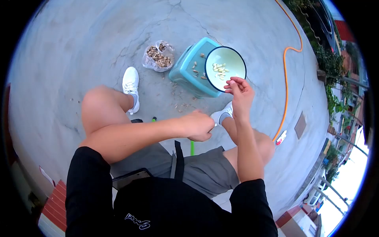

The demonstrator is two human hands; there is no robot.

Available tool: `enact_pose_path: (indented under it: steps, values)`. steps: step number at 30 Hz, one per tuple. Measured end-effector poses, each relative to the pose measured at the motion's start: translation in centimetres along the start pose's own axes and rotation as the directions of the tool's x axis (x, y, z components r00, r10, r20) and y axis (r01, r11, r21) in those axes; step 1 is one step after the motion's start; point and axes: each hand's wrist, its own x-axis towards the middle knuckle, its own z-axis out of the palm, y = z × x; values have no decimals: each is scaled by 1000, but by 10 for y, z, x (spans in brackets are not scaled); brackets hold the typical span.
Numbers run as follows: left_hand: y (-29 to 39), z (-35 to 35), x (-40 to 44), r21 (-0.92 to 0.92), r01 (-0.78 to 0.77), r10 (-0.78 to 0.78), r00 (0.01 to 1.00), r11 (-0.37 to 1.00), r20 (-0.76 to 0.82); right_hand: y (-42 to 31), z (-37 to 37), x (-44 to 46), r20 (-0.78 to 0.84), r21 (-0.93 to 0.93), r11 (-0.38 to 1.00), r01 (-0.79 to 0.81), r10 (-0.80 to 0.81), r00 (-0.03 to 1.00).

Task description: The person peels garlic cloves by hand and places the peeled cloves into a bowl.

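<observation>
My right hand point(241, 91) is over the near rim of a white bowl point(213, 78) with a dark edge, its thumb and fingers pinched together. Whatever it may hold is too small to name. In the bowl lie several pale peeled cloves point(220, 70) that look like garlic. My left hand point(198, 125) is closed in a fist lower down, above the ground between my legs; its fingers curl away from view, so any content is hidden. The bowl rests on a turquoise plastic stool point(188, 67), with brownish cloves or skins point(195, 71) scattered beside it.
A clear plastic bag point(148, 62) of brown unpeeled pieces stands on the concrete left of the stool. Skin scraps point(183, 106) litter the ground near my feet. An orange hose point(286, 79) runs along the right. A phone point(132, 177) lies on my lap.
</observation>
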Motion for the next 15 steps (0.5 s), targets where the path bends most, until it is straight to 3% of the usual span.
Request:
enact_pose_path:
  steps: [1,2,3,4,5,7,9,10,13,15]
  values:
    - [1,-4,-3,25,32,-35,992,999,118,9,-1,3,24,-217,973,82,-79,997]
    - [-1,-3,-5,16,32,-34,994,999,108,17,-2,6,64,-418,893,166,-154,986]
    - [-3,-1,-7,51,-14,10,997,999,77,23,0,7,73,-425,889,171,-155,985]
    - [-6,1,-8,89,-58,54,997,994,47,28,2,7,175,-658,675,334,-294,940]
    - [-10,2,-9,84,-57,54,998,995,39,35,4,7,310,-807,376,455,-387,869]
    - [-17,5,-12,162,-155,169,983,975,-71,53,5,16,382,-803,299,516,-407,830]
    - [-22,10,-15,190,-166,199,966,968,-166,64,5,21,477,-834,89,544,-379,793]
    - [-24,11,-18,225,-173,229,940,959,-253,68,4,24,484,-831,84,549,-375,790]
    - [-25,2,-25,354,-147,216,963,924,-161,75,-1,31,521,-840,-26,541,-312,794]
    - [-29,-2,-26,378,-116,172,978,918,-117,75,-5,35,504,-833,-32,553,-457,733]
